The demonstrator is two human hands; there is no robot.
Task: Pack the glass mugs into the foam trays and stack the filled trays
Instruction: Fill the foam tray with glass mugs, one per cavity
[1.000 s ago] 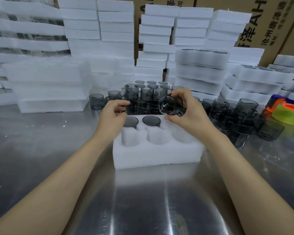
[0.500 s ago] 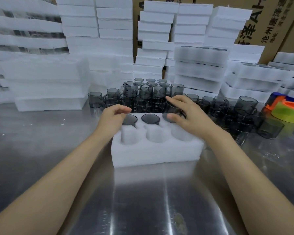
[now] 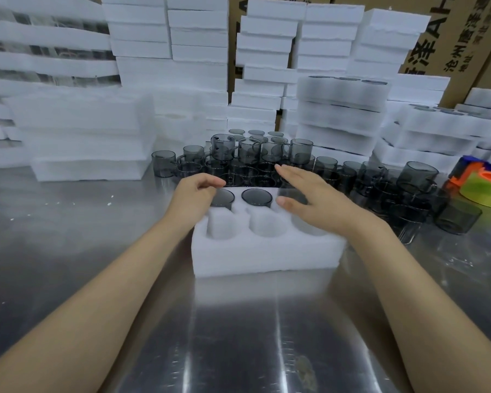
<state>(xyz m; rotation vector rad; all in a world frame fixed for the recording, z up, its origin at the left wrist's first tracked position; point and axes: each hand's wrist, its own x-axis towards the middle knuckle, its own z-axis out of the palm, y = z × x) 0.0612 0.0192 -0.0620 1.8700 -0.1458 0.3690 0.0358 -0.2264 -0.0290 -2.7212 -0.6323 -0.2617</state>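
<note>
- The left hand is over the far-left corner of the foam tray. Its fingers are loosely bent and it holds nothing. I cannot tell if its fingertips touch the mug below.
- The right hand is spread flat with straight fingers above the far-right pocket, and it grips nothing.
- The foam tray lies on the steel bench, directly in front of the person, with two rows of three round pockets.
- In the far row, the left mug and the middle mug sit upright in their pockets. A third mug is in the right pocket, partly hidden under the right hand.
- The three near pockets show only white foam.
- Many loose mugs of grey glass stand on the bench just behind the tray and further to the right, some on top of others.
- A stack of filled trays stands behind them on the right.
- More piles of foam trays stand behind and to the left.
- A yellow-green tape roll lies at the right edge.
- Cardboard boxes stand at the back.
</note>
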